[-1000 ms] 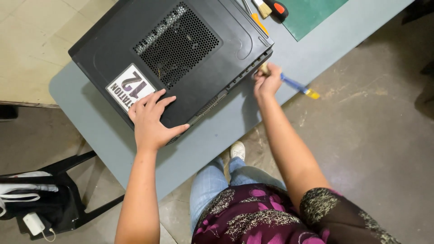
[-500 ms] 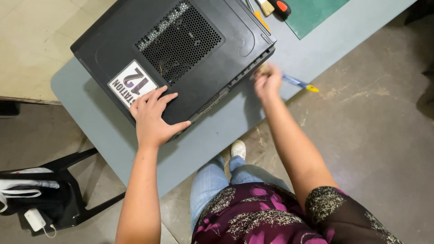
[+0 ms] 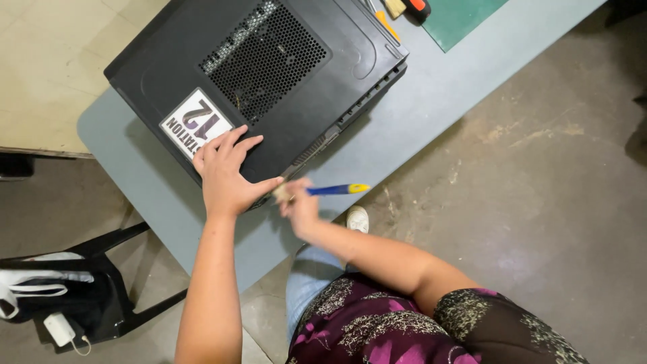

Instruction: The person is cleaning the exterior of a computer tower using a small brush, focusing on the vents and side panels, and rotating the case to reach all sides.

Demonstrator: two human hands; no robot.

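A black computer case (image 3: 269,74) lies on its side on a grey table (image 3: 431,101), its perforated vent panel and a white sticker facing up. My left hand (image 3: 226,172) presses flat on the case's near corner, fingers spread beside the sticker. My right hand (image 3: 300,205) is blurred and grips a brush with a blue and yellow handle (image 3: 337,189). The bristle end touches the case's near edge by my left thumb.
A green cutting mat (image 3: 461,17) and orange-handled tools (image 3: 404,8) lie at the table's far end. A black chair (image 3: 87,296) with white items and a charger stands at lower left. Bare concrete floor (image 3: 539,202) spreads to the right.
My right hand has swept with the brush along the case's near edge, from the far right corner toward my left hand. The left hand has stayed pressed on the case.
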